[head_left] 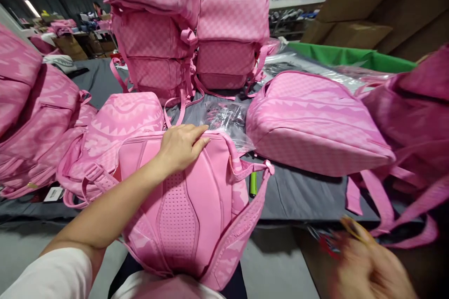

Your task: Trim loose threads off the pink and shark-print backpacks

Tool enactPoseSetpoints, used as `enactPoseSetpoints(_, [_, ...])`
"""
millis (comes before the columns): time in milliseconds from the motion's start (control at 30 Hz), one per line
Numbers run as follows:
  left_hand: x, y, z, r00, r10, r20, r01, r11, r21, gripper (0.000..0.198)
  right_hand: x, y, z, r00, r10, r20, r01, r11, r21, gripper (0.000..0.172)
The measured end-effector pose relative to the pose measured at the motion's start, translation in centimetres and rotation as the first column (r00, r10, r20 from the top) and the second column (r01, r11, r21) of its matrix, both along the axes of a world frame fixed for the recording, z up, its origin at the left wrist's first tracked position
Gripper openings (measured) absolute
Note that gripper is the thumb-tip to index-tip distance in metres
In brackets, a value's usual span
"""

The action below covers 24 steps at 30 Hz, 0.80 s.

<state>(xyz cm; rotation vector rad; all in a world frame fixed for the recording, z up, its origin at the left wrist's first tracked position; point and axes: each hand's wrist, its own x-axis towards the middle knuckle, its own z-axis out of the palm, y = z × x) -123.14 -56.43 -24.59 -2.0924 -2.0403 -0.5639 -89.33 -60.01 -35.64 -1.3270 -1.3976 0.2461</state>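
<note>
A pink backpack (189,210) lies back panel up at the near edge of the grey table, straps hanging toward me. My left hand (180,145) rests on its top edge, fingers curled over the rim and pressing it down. My right hand (368,268) is at the lower right, below the table edge, smeared by motion. Something thin with red and yellow shows near its fingers, but I cannot make out what it is or whether the hand holds it.
Pink backpacks surround me: a pile at left (35,117), stacks at the back (157,32), one lying at right (312,121). Crumpled clear plastic (228,119) and a green marker (253,184) lie on the grey table (301,196). Cardboard boxes (368,9) stand back right. A person stands behind the stacks.
</note>
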Motion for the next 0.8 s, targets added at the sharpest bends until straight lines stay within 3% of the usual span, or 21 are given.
enactPoseSetpoints(133, [-0.8, 0.3, -1.1, 0.989, -0.145, 0.013, 0.141, 0.975, 0.174, 0.020, -8.6, 0.9, 3.1, 0.945, 0.318, 0.082, -0.326, 0.938, 0.117, 0.038])
enactPoseSetpoints(267, [-1.0, 0.7, -1.5, 0.982, -0.164, -0.097, 0.179, 0.969, 0.172, 0.019, -14.3, 2.6, 4.1, 0.928, 0.349, 0.128, -0.369, 0.905, 0.211, 0.036])
enactPoseSetpoints(533, [-0.5, 1.5, -1.7, 0.972, -0.120, -0.202, 0.156, 0.973, 0.171, 0.024, -17.4, 5.6, 2.5, 0.957, 0.105, 0.271, -0.194, 0.925, 0.326, 0.025])
enactPoseSetpoints(667, [-0.6, 1.7, -1.8, 0.979, -0.108, -0.174, 0.140, 0.973, 0.183, 0.025, -18.2, 6.5, 2.1, 0.958, 0.099, 0.268, -0.189, 0.924, 0.333, 0.023])
enactPoseSetpoints(800, [-1.1, 1.9, -1.8, 0.974, -0.181, -0.136, 0.203, 0.965, 0.168, 0.026, -18.0, 6.3, 2.2, 0.955, 0.121, 0.273, -0.202, 0.935, 0.292, 0.023])
